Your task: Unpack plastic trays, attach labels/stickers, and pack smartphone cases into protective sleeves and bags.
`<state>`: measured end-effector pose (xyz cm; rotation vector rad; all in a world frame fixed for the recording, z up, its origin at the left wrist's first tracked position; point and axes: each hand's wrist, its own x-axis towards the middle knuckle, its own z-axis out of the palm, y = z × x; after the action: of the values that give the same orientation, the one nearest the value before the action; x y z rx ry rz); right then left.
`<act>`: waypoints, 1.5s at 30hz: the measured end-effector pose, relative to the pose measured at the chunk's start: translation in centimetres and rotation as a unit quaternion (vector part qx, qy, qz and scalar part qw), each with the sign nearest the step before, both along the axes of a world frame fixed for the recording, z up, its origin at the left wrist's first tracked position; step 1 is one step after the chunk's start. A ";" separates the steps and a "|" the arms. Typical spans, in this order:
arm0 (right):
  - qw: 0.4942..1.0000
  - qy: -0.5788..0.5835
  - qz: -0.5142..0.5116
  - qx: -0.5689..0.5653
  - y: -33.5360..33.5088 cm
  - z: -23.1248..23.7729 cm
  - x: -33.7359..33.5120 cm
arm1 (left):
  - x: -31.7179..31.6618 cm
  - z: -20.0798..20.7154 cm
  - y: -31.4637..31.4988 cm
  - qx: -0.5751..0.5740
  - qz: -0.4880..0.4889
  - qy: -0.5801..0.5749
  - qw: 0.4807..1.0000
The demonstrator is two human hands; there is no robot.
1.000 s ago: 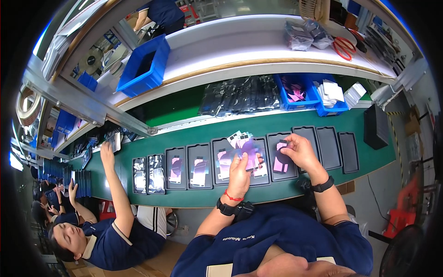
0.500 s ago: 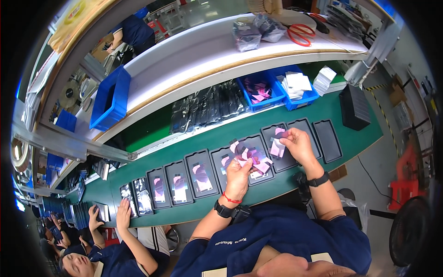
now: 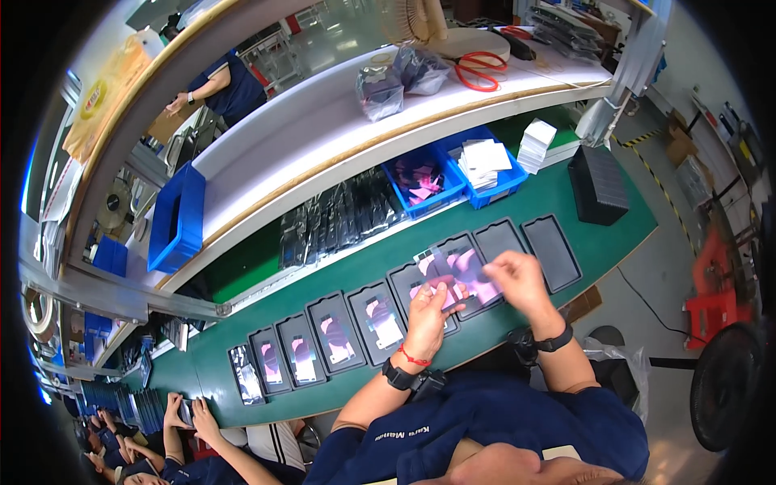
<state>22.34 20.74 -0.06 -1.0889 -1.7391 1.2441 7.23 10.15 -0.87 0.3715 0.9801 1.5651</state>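
My left hand (image 3: pixel 427 319) holds a bunch of pink and black film cutouts (image 3: pixel 443 289), its thumb pressed on them. My right hand (image 3: pixel 517 279) is closed, fingertips pinched and slightly blurred, at the right edge of a black tray. Beside those fingertips lies or hangs a blurred pink film piece (image 3: pixel 483 289); whether it is gripped I cannot tell. Black shallow trays form a row, several with pink and silver printed pieces inside, such as the tray (image 3: pixel 353 330) left of my left hand. Further right are a tray (image 3: pixel 495 234) behind my right hand and a bare tray (image 3: pixel 553 252).
Blue bins of pink cutouts (image 3: pixel 422 192) and white cards (image 3: pixel 485 166) stand under the shelf (image 3: pixel 323 121), beside black plastic sleeves (image 3: pixel 335 218). A stack of black trays (image 3: pixel 598 186) stands at the right. At the left, a co-worker's hands (image 3: pixel 190 414) hold a flat piece over the green table (image 3: pixel 242 311).
The view has shifted, so the tray row appears further left. My right hand has come down nearer the tray left of its earlier one. The co-worker's hands have come together on a flat piece.
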 end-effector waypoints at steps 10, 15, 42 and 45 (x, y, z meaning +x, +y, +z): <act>0.970 -0.089 -0.037 0.222 -1.4 2.4 1.5 | 2.6 0.6 1.6 -0.021 -0.061 0.054 0.996; 0.991 0.086 -0.100 0.016 2.3 -0.2 5.8 | 2.2 1.2 4.0 0.032 -0.189 0.283 0.940; 0.995 0.046 -0.058 0.072 19.9 1.9 -3.7 | -2.2 3.0 23.6 0.042 0.051 0.531 0.845; 0.992 0.103 -0.039 0.052 18.1 2.9 -4.2 | -2.6 1.9 23.2 0.111 0.144 0.503 0.845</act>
<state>18.12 38.82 2.80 -0.9247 -1.5714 1.1607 4.63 33.38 0.98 1.3541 1.7034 1.7581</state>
